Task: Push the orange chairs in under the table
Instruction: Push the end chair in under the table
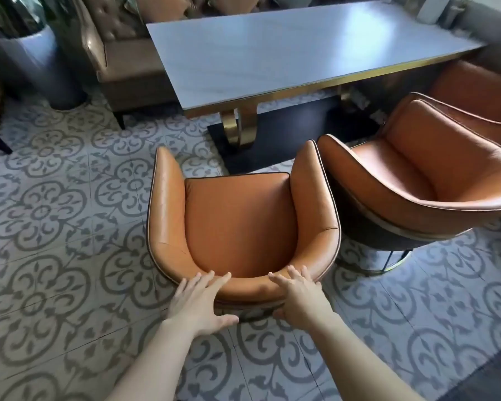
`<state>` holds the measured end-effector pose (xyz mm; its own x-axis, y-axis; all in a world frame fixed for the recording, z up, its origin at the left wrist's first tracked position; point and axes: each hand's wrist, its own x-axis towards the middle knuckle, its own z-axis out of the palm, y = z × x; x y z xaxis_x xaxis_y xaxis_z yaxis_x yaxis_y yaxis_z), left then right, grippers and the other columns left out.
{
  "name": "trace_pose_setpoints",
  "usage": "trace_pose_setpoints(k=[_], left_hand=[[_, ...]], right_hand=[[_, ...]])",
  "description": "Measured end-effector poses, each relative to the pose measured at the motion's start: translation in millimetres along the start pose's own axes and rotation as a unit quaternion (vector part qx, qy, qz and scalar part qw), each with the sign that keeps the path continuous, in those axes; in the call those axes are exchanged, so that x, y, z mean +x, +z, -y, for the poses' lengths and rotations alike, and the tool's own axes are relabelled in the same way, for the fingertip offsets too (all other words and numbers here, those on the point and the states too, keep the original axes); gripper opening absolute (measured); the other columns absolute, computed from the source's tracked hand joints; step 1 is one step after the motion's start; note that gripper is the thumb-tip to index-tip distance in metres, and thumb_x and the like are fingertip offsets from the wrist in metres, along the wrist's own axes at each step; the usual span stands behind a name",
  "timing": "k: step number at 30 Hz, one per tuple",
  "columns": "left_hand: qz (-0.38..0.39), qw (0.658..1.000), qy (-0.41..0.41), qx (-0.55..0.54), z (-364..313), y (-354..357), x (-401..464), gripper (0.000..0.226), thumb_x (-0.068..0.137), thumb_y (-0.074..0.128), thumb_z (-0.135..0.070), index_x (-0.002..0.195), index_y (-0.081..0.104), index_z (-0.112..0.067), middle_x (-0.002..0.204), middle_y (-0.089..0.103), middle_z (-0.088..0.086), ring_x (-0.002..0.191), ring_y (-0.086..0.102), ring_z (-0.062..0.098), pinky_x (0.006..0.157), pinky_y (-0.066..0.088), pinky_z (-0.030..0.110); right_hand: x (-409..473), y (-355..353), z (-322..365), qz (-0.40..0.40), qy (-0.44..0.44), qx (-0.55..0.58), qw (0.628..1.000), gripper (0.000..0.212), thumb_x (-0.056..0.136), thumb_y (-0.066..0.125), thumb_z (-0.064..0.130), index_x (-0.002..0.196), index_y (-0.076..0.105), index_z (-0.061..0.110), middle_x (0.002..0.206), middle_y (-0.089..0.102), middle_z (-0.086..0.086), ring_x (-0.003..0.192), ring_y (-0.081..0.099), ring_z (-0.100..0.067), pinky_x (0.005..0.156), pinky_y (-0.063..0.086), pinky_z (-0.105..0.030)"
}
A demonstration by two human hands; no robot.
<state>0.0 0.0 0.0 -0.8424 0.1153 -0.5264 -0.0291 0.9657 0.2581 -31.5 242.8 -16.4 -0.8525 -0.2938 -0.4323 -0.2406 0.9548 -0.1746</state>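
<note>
An orange leather tub chair stands on the tiled floor in front of me, its seat facing the white-topped table and clear of the table's near edge. My left hand lies on the top of its curved backrest, fingers spread, thumb hanging behind. My right hand wraps the backrest rim just to the right, thumb under it. A second orange chair sits to the right, turned at an angle, its arm touching the first chair. A third orange chair is farther right, partly under the table.
The table rests on a gold curved leg and a black base plate. A brown tufted sofa lines the far left side. A grey planter stands at left. Patterned floor tiles surround the chairs.
</note>
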Motion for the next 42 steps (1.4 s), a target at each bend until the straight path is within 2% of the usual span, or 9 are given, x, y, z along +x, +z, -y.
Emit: trace_pose_setpoints(k=[4, 8, 15, 19, 22, 25, 31, 35, 42], left_hand=[[-0.026, 1.0, 0.005, 0.008, 1.0, 13.0, 7.3, 0.088, 0.078, 0.057, -0.076, 0.15, 0.015, -0.048, 0.162, 0.018, -0.006, 0.148, 0.01, 0.02, 0.121, 0.009, 0.044], [-0.068, 0.998, 0.009, -0.006, 1.4, 23.7, 16.2, 0.081, 0.08, 0.058, -0.072, 0.148, 0.021, -0.048, 0.16, 0.023, -0.007, 0.148, 0.012, 0.019, 0.121, 0.012, 0.042], [-0.109, 0.994, 0.015, -0.011, 5.5, 32.8, 33.9, 0.068, 0.086, 0.054, -0.067, 0.145, 0.026, -0.049, 0.156, 0.03, -0.012, 0.146, 0.016, 0.016, 0.121, 0.01, 0.041], [-0.121, 0.992, 0.028, 0.015, 10.7, 35.8, 38.3, 0.065, 0.08, 0.059, -0.07, 0.139, 0.039, -0.049, 0.142, 0.047, -0.014, 0.138, 0.034, 0.018, 0.115, 0.025, 0.044], [-0.111, 0.993, 0.027, 0.024, 14.5, 41.6, 38.5, 0.067, 0.068, 0.069, -0.071, 0.128, 0.052, -0.047, 0.126, 0.061, -0.012, 0.125, 0.052, 0.02, 0.105, 0.042, 0.047], [-0.126, 0.991, 0.032, 0.02, 16.3, 41.9, 40.7, 0.07, 0.059, 0.078, -0.07, 0.121, 0.058, -0.044, 0.117, 0.066, -0.01, 0.116, 0.06, 0.022, 0.096, 0.05, 0.049], [-0.151, 0.988, 0.024, 0.026, 30.5, 29.6, 51.4, 0.064, 0.068, 0.073, -0.067, 0.125, 0.059, -0.042, 0.123, 0.065, -0.009, 0.123, 0.055, 0.02, 0.103, 0.046, 0.047], [-0.17, 0.985, 0.021, 0.012, 45.2, 12.7, 65.0, 0.059, 0.079, 0.065, -0.064, 0.132, 0.052, -0.043, 0.135, 0.058, -0.009, 0.134, 0.044, 0.017, 0.114, 0.032, 0.044], [-0.177, 0.984, 0.02, -0.022, 70.4, -13.8, 97.2, 0.057, 0.083, 0.062, -0.062, 0.134, 0.048, -0.043, 0.141, 0.051, -0.012, 0.139, 0.034, 0.013, 0.118, 0.022, 0.04]], right_hand=[[3.3, 13.2, -7.3, -0.017, 0.018, 0.001, 1.0, 0.083, 0.084, 0.079, 0.023, 0.151, 0.034, 0.042, 0.14, 0.039, -0.007, 0.129, 0.03, -0.036, 0.1, 0.045, -0.058], [9.8, 24.1, -11.9, -0.038, 0.01, 0.029, 0.999, 0.078, 0.086, 0.079, 0.032, 0.151, 0.036, 0.041, 0.15, 0.035, -0.011, 0.141, 0.023, -0.042, 0.103, 0.043, -0.058], [16.3, 33.0, -17.9, -0.07, 0.001, 0.032, 0.997, 0.066, 0.083, 0.081, 0.036, 0.142, 0.05, 0.038, 0.141, 0.049, -0.013, 0.141, 0.034, -0.042, 0.088, 0.054, -0.058], [22.2, 39.7, -19.8, -0.074, 0.002, 0.005, 0.997, 0.074, 0.065, 0.095, 0.035, 0.13, 0.059, 0.036, 0.125, 0.061, -0.016, 0.126, 0.053, -0.045, 0.07, 0.06, -0.058], [26.1, 36.8, -20.9, -0.073, -0.004, 0.004, 0.997, 0.066, 0.078, 0.085, 0.038, 0.137, 0.054, 0.038, 0.132, 0.056, -0.013, 0.134, 0.042, -0.042, 0.081, 0.057, -0.058], [27.9, 30.6, -18.6, -0.062, 0.002, 0.031, 0.998, 0.062, 0.085, 0.078, 0.039, 0.142, 0.052, 0.035, 0.144, 0.05, -0.013, 0.144, 0.032, -0.042, 0.091, 0.053, -0.06], [45.9, 24.3, -3.1, -0.08, 0.001, 0.047, 0.996, 0.049, 0.085, 0.074, 0.03, 0.132, 0.059, 0.032, 0.127, 0.055, -0.009, 0.137, 0.037, -0.039, 0.083, 0.053, -0.056], [62.9, 14.5, 17.6, -0.07, 0.017, 0.054, 0.996, 0.042, 0.094, 0.069, 0.032, 0.134, 0.056, 0.032, 0.139, 0.05, -0.01, 0.145, 0.027, -0.039, 0.093, 0.05, -0.057], [101.4, -10.8, 35.9, -0.065, 0.018, 0.07, 0.995, 0.038, 0.098, 0.065, 0.033, 0.135, 0.057, 0.03, 0.128, 0.052, -0.008, 0.14, 0.028, -0.038, 0.097, 0.047, -0.057]])
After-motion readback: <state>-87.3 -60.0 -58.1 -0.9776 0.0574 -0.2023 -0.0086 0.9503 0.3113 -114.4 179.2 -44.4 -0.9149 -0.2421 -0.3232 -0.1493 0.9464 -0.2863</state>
